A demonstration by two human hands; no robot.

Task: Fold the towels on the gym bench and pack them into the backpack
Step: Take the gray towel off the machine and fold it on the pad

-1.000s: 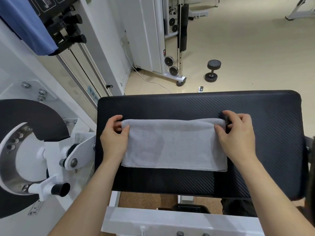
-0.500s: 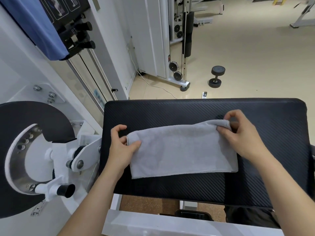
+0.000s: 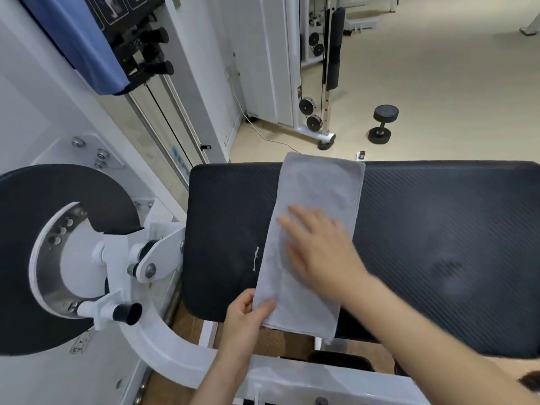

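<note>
Turned since a second ago, the folded grey terry towel (image 3: 314, 217) now lies lengthwise across the wide black padded gym bench (image 3: 438, 244), far end at the back edge, near end overhanging the front. Left of the bench stands a white machine frame with a black curved pad (image 3: 52, 206); a blue cloth (image 3: 76, 36) hangs above. Beyond, a black dumbbell (image 3: 382, 124) sits on the beige floor. The right hand (image 3: 318, 247), blurred, lies flat with fingers spread on the towel; the left hand (image 3: 248, 317) pinches its near left corner.
</note>
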